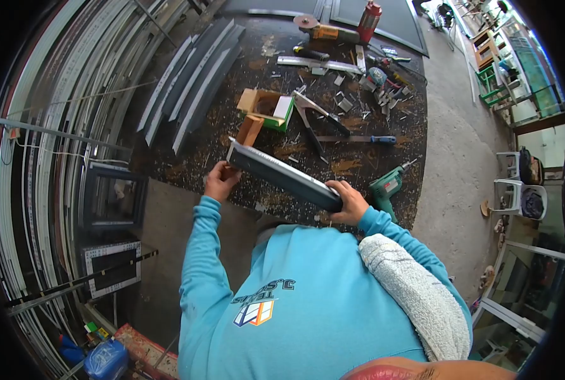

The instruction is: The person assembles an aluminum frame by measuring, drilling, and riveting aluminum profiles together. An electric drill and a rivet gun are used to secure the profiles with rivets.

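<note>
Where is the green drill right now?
In the head view, the green drill lies near the right edge of the table, just right of the right hand.

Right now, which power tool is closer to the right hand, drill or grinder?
The green drill: it lies just beside the right hand, which holds the dark profile. The yellow grinder lies toward the table's far end.

A turquoise long-sleeved fabric top (333, 297) bears dark block lettering (270, 288) beside an angular white, blue and orange emblem (254, 313). A textured white cloth towel (415, 294) lies over the right shoulder.
</note>
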Available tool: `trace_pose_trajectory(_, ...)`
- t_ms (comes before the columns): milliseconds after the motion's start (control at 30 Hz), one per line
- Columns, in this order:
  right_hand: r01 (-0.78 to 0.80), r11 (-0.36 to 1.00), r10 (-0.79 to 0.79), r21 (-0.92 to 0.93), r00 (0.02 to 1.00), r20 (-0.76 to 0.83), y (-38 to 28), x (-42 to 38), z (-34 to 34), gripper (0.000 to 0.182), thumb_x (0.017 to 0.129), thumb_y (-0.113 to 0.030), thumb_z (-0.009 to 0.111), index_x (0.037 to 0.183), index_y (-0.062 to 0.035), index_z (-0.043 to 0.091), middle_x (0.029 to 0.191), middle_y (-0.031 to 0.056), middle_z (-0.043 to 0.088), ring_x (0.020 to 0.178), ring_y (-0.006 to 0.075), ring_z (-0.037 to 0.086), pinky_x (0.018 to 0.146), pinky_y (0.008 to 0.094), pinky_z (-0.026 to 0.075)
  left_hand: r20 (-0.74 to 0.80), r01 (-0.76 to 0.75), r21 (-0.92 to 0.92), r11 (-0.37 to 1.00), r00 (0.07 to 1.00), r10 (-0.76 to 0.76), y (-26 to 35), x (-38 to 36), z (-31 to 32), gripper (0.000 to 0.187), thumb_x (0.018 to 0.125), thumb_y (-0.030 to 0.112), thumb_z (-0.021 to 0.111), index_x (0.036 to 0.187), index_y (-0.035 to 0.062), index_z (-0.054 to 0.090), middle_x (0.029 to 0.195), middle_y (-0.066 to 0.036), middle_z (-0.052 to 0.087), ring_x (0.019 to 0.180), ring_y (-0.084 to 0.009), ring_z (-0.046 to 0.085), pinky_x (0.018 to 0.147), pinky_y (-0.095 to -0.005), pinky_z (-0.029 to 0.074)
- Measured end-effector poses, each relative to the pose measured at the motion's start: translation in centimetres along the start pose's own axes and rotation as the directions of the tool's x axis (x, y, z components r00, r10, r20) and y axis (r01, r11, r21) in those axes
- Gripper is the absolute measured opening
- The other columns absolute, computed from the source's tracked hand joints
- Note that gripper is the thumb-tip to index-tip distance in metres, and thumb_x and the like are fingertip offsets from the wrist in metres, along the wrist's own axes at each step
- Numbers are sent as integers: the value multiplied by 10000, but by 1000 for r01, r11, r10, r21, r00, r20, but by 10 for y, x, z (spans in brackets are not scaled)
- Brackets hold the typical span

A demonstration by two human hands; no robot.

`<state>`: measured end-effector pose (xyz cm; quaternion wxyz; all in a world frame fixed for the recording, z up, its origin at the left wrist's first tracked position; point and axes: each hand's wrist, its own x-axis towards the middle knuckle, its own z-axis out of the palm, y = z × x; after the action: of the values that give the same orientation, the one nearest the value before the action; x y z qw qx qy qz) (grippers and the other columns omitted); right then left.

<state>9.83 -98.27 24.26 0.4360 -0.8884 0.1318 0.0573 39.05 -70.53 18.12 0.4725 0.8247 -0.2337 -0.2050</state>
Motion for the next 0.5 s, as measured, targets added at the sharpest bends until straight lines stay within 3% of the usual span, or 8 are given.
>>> trace_pose_trajectory(67,-26,1000,26,8,999,30,-1,4,-3,846,588,-265,808,1328,-91,436,1086,192,521,1022,397,567,898,435,476,-260,-220,417,882,901,347,19,-3,16,286,785,133,738,1012,38,592,988,-182,669,862,-370,661,755,-427,529)
trace_pose_trajectory(167,17,999,-21,49,998,66,0,6,-4,818,603,-261,793,1318,-69,447,1136,206,535,1050,385,567,912,425,471,-345,23,181,983,938,42,8,0,24,256,805,152,726,1001,49,598,945,-149,680,791,-304,670,684,-400,527)
trace_pose_trajectory(200,63,994,-70,84,995,78,9,8,-6,816,603,-260,793,1316,-61,450,1153,210,538,1064,379,566,917,421,470,-73,36,-178,983,996,-50,10,1,10,250,841,187,722,1022,61,605,936,-96,681,749,-194,651,627,-341,517)
trace_pose_trajectory(233,107,987,-119,120,988,95,17,9,-8,813,603,-259,792,1313,-54,453,1171,213,540,1078,374,565,922,416,469,423,371,-566,736,897,-127,11,1,-12,259,865,208,718,1044,60,603,934,-53,673,790,-109,616,646,-279,506)
trace_pose_trajectory(300,111,977,-131,182,986,102,6,5,-22,792,606,-220,788,1303,-33,462,1172,197,562,1086,339,575,941,398,461,665,569,-611,550,746,-33,24,-11,-34,256,890,237,696,1049,60,602,973,-58,671,802,-116,619,688,-278,518)
trace_pose_trajectory(400,281,954,-269,105,956,-118,-17,4,-39,754,622,-142,776,1295,-19,458,1073,150,602,1011,262,601,931,360,458,296,275,-455,847,944,-148,1,-9,-25,297,877,265,702,1055,57,588,977,-110,660,809,-193,629,711,-338,516)
trace_pose_trajectory(467,229,957,-189,180,958,-216,-38,3,-47,759,605,-139,778,1285,-37,457,1142,181,564,1068,331,577,936,390,459,-40,82,42,996,996,-81,-25,-14,-7,334,848,277,718,1057,55,581,985,-143,643,828,-266,623,719,-399,507)
trace_pose_trajectory(500,209,954,-148,216,952,-268,-48,5,-51,762,597,-138,779,1281,-45,457,1177,196,545,1097,365,565,939,406,460,-184,28,313,949,982,32,-33,-17,2,353,833,282,726,1058,54,577,989,-160,634,838,-302,619,723,-430,503)
